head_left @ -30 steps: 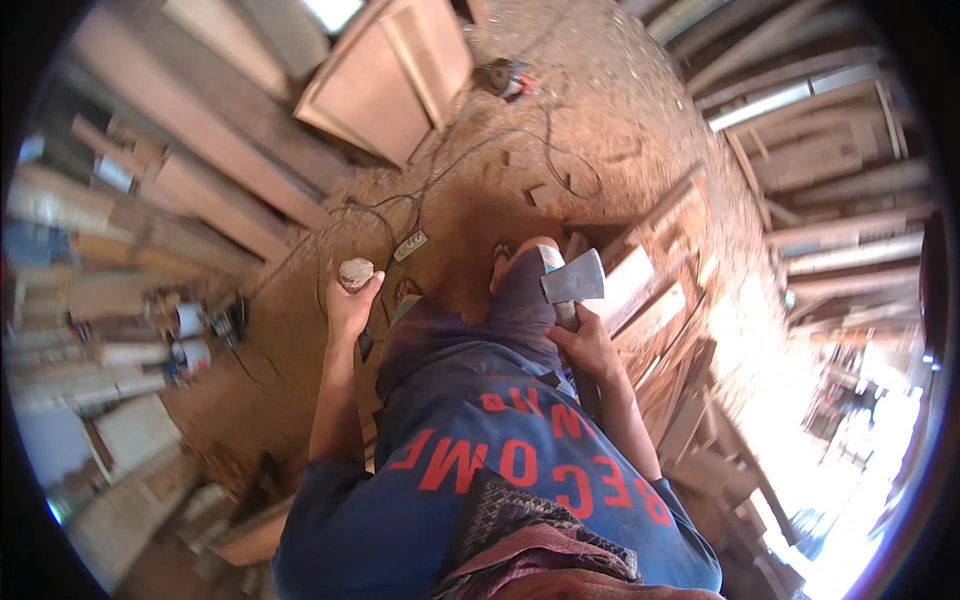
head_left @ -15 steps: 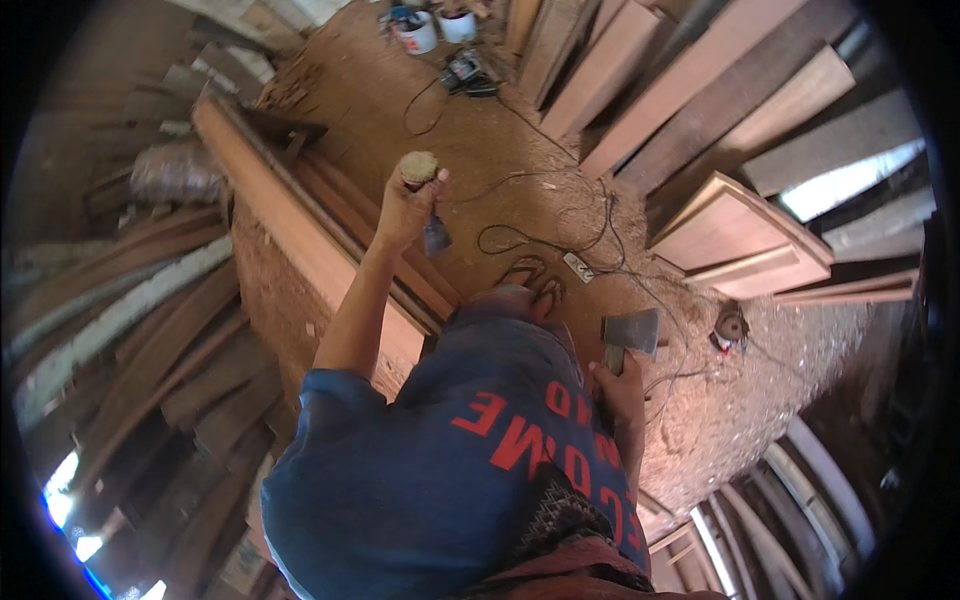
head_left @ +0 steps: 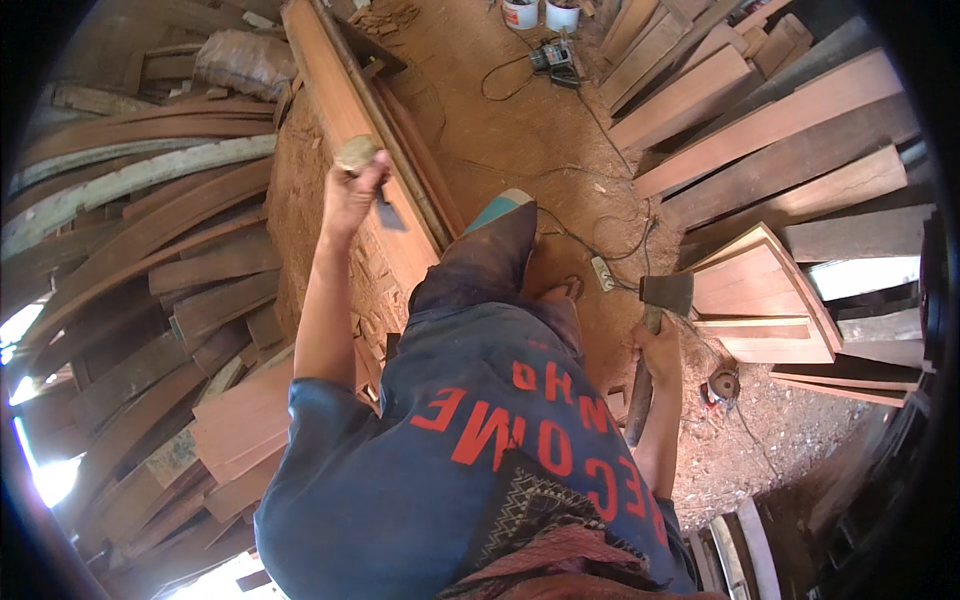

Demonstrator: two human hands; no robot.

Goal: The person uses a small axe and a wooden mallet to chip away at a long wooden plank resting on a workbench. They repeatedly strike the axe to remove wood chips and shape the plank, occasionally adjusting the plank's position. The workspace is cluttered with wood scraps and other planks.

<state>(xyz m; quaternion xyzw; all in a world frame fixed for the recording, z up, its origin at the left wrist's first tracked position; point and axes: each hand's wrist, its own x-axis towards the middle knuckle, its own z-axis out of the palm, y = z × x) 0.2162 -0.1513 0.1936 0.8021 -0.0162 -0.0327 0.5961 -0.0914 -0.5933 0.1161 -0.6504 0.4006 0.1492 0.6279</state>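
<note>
My left hand (head_left: 347, 205) is closed round a chisel (head_left: 389, 212) with a thick handle, its pale round end uppermost and its dark flat blade pointing down. It hangs over a long reddish timber beam (head_left: 330, 85), and I cannot tell whether the blade touches the wood. At my right side, my right hand (head_left: 660, 352) grips an axe (head_left: 667, 293) just below its broad dark head. The wooden handle runs back along my forearm. My raised leg (head_left: 490, 255) lies close to the beam's right edge.
Stacked boards (head_left: 200, 270) crowd the left, and leaning planks (head_left: 760, 130) the right. A panelled wooden piece (head_left: 755, 290) stands beyond the axe. Cables with a socket strip (head_left: 602, 273), a power tool (head_left: 553, 62), a grinder-like tool (head_left: 722, 386) and white buckets (head_left: 520, 14) are on the dusty ground.
My left hand has moved left with the chisel, over the beam. The axe has moved right and slightly up. One leg is now raised toward the beam, and the view has shifted.
</note>
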